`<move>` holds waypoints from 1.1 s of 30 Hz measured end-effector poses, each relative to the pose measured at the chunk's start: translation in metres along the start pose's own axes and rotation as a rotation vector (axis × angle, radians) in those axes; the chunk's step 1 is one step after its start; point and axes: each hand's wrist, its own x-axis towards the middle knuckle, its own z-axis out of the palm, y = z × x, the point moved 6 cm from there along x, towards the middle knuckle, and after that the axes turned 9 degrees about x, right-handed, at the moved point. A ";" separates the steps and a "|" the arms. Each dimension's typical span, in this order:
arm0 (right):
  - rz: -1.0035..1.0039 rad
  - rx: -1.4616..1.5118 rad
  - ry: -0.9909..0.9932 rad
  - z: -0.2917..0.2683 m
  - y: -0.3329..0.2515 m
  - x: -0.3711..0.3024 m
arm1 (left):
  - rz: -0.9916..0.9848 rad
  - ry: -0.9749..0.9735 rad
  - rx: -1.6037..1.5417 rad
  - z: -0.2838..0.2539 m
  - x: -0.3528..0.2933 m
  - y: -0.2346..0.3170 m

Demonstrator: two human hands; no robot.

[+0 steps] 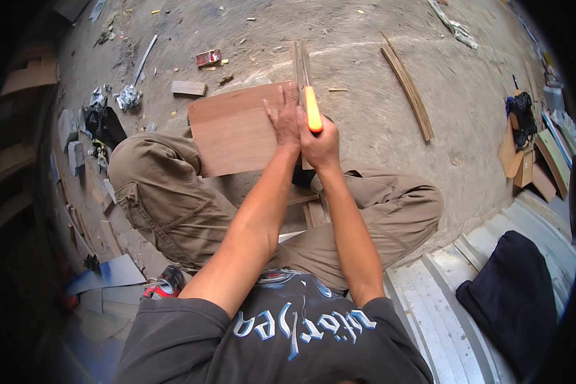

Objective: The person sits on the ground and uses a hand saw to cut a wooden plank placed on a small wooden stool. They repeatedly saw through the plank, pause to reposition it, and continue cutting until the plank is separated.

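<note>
My left hand (286, 121) presses flat on a thin reddish-brown wooden board (233, 131), its fingers spread near the board's right edge. Closed round the orange-yellow handle of a handsaw (312, 110) is my right hand (322, 144), close beside the left. The saw's narrow blade points away from me along the board's right edge, seen almost edge-on. A thin wooden strip (296, 57) shows beside the blade, past the board's far edge; whether it is joined to the board I cannot tell. The board rests across my bent left leg.
On the concrete floor lie a wood block (189, 88), a red box (208, 58) and a long wood strip (408, 89). Crumpled foil (128, 97) and scraps litter the left. Cardboard (511, 150) stands at the right; dark cloth (512, 294) lies on ribbed metal sheeting (438, 313).
</note>
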 end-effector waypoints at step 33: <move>0.148 -0.038 -0.022 -0.005 -0.018 -0.006 | -0.091 -0.047 -0.245 -0.017 0.006 0.003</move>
